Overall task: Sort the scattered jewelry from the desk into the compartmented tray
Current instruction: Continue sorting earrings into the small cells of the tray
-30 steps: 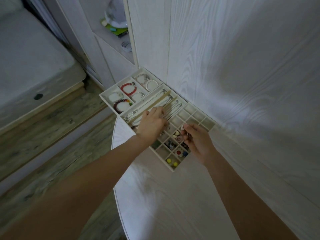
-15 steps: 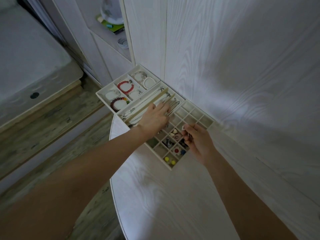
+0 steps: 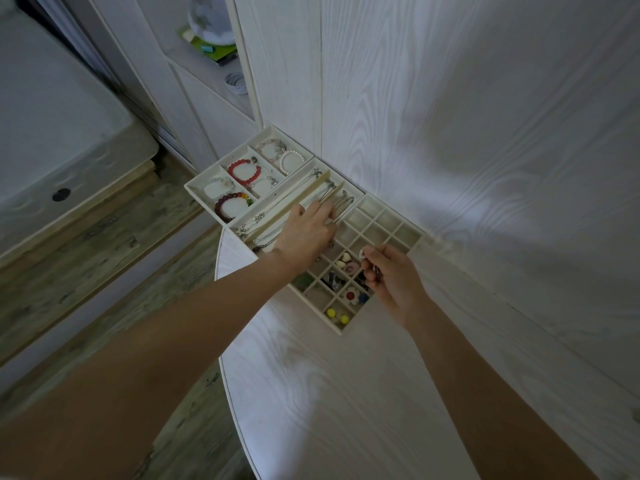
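I see the tray (image 3: 341, 330) at the middle of the frame, on the desk (image 3: 311, 393) against the wall. My left hand (image 3: 304, 237) lies over the long chain slots, fingers stretched nearly flat and touching the chains (image 3: 332, 199); whether it pinches one I cannot tell. My right hand (image 3: 391, 282), just right of the tray's small grid, has its fingers curled, pinching a small pale piece (image 3: 362, 253) over the cells. Bracelets (image 3: 244, 171) fill the compartments at upper left; coloured beads (image 3: 337, 315) sit in the nearest cells.
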Demonstrator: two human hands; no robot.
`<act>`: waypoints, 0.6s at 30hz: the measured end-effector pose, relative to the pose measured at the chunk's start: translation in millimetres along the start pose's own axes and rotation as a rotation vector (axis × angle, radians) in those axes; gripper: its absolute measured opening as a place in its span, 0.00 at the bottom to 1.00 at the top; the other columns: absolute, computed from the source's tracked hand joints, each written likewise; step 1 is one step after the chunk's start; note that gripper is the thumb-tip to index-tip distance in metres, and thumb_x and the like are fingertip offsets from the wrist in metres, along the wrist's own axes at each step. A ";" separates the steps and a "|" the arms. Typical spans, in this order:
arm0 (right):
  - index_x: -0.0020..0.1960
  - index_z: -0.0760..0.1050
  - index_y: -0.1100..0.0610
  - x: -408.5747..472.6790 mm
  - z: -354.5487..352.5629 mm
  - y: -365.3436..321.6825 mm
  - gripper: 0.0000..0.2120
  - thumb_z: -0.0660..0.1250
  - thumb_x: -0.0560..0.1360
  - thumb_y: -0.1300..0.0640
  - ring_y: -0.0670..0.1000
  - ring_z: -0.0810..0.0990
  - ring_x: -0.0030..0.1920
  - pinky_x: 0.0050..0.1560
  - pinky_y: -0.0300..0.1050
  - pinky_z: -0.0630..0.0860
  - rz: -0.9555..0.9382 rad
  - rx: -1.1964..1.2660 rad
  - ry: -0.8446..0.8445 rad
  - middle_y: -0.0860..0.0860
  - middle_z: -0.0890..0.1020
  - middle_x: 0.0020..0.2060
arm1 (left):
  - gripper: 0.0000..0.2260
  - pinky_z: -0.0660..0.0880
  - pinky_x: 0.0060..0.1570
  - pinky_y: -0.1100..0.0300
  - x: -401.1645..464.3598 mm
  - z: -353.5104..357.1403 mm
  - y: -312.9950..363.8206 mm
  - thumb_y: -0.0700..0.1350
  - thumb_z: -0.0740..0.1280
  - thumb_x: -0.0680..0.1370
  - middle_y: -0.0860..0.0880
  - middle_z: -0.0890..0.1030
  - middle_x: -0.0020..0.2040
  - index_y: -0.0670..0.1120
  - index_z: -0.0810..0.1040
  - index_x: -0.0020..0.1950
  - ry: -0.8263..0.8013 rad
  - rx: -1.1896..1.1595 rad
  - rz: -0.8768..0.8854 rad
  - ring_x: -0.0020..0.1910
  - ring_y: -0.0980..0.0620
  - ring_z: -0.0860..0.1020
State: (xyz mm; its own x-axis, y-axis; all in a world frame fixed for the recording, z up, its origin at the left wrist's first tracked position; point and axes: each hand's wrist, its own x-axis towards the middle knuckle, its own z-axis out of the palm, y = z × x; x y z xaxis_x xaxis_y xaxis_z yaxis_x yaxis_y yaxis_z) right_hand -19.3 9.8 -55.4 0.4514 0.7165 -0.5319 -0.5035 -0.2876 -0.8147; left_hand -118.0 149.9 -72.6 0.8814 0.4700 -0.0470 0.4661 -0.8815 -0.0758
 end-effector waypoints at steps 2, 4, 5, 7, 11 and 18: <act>0.41 0.74 0.60 0.3 -2.1 0.9 0.07 0.62 0.78 0.63 0.44 0.68 0.25 0.28 0.33 0.67 0.009 0.005 0.005 0.49 0.75 0.27 | 0.09 0.62 0.61 0.52 0.3 0.3 0.7 0.46 0.65 0.77 0.48 0.66 0.66 0.48 0.78 0.56 0.003 -0.004 -0.004 0.65 0.50 0.64; 0.42 0.75 0.60 0.9 -3.5 0.9 0.06 0.63 0.78 0.63 0.44 0.68 0.26 0.28 0.33 0.67 0.011 0.001 0.014 0.49 0.75 0.28 | 0.10 0.62 0.61 0.53 0.8 0.3 0.9 0.46 0.64 0.77 0.48 0.65 0.66 0.48 0.77 0.57 0.011 -0.007 -0.005 0.65 0.50 0.64; 0.42 0.75 0.60 1.4 -3.8 0.8 0.06 0.63 0.77 0.63 0.44 0.68 0.26 0.28 0.33 0.67 0.010 -0.009 0.019 0.49 0.76 0.28 | 0.10 0.62 0.61 0.53 0.3 0.0 0.6 0.47 0.64 0.77 0.48 0.65 0.66 0.48 0.77 0.57 0.015 -0.018 -0.008 0.65 0.50 0.64; 0.42 0.76 0.60 2.2 -3.0 0.2 0.07 0.62 0.78 0.63 0.44 0.69 0.27 0.29 0.34 0.67 0.008 -0.033 0.029 0.49 0.78 0.29 | 0.09 0.63 0.59 0.53 -2.6 0.9 0.7 0.46 0.65 0.77 0.47 0.67 0.64 0.47 0.78 0.55 0.045 -0.058 -0.024 0.64 0.49 0.65; 0.42 0.77 0.60 7.3 4.3 1.1 0.06 0.64 0.77 0.63 0.45 0.70 0.28 0.33 0.38 0.68 0.019 -0.151 0.063 0.50 0.79 0.30 | 0.08 0.69 0.51 0.53 -16.8 4.6 -1.7 0.42 0.73 0.70 0.47 0.75 0.57 0.48 0.81 0.48 0.143 -0.096 -0.039 0.55 0.48 0.73; 0.40 0.82 0.57 32.8 29.9 10.6 0.04 0.70 0.73 0.58 0.46 0.76 0.34 0.40 0.37 0.72 -0.192 -0.600 0.208 0.48 0.80 0.34 | 0.13 0.71 0.42 0.56 -36.6 2.5 -27.4 0.40 0.80 0.60 0.48 0.79 0.54 0.50 0.84 0.41 0.253 -0.113 -0.001 0.52 0.51 0.69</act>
State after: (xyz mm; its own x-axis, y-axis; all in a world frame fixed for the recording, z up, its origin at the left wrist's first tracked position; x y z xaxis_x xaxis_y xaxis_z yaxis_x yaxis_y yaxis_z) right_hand -31.8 49.2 -74.5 0.6551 0.6699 -0.3493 0.0704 -0.5145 -0.8546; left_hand -163.2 157.0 -71.3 0.8656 0.4574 0.2039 0.4602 -0.8871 0.0362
